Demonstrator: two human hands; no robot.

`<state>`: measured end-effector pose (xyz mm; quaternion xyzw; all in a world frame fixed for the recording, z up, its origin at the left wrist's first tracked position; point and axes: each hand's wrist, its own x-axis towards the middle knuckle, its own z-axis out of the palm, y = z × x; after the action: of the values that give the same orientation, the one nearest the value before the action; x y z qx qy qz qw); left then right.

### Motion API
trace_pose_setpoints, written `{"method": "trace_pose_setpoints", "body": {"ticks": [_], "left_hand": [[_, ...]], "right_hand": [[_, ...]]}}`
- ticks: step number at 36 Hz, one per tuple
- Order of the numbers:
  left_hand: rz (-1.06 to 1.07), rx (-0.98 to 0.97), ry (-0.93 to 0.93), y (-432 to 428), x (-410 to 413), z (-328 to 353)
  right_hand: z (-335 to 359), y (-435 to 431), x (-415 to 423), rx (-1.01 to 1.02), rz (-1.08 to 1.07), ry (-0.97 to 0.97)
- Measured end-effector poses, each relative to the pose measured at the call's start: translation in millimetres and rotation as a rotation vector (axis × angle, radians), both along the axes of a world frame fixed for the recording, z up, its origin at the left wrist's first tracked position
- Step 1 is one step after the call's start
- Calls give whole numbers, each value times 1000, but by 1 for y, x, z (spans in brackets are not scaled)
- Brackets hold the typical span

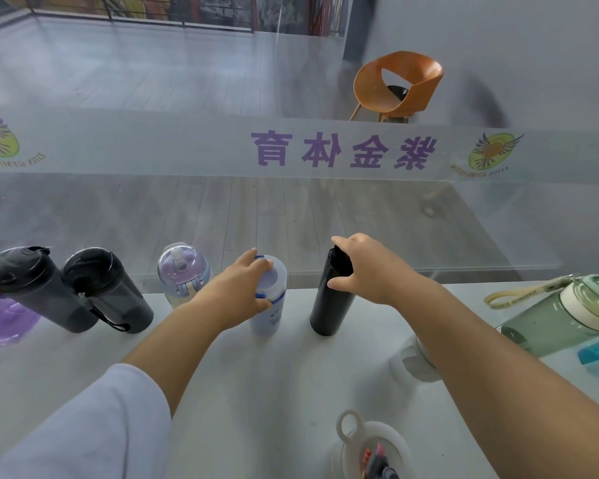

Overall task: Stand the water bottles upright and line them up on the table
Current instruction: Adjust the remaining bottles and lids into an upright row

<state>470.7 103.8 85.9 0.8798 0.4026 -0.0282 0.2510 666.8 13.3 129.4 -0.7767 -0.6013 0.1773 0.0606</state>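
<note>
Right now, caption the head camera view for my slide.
Left hand grips a frosted plastic bottle with blue trim, right hand a tall slim black bottle, both standing on the white table.

Table [256, 392], far edge, left to right: corner bottle [0, 319], left tumbler [32, 288], right tumbler [108, 292], domed bottle [184, 271], then the capped bottle [272, 319] under your left hand [242, 292] and the slim flask [329, 305] under your right hand [367, 271]. Right edge: strap jug [550, 323], on its side. Near edge: ring-lid bottle [370, 440].
</note>
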Motion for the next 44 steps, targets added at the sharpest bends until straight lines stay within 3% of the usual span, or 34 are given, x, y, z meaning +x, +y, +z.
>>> {"method": "trace_pose_setpoints", "body": {"ticks": [10,18,22,35,44], "left_hand": [[-31,84,104,-5,-1,8],[-40,172,12,-22,-8,32],[-99,169,-53,-37,-14,38],[-320,161,-6,-106,-28,43],[-365,84,-29,-156,-10,28]], "right_hand": [[10,-8,3,16,-1,37],[36,-44,9,198,-70,-11],[44,-74,6,169,-137,-12],[43,-170,-7,72,-366,-36],[9,-206,9,61,-361,-113]]}}
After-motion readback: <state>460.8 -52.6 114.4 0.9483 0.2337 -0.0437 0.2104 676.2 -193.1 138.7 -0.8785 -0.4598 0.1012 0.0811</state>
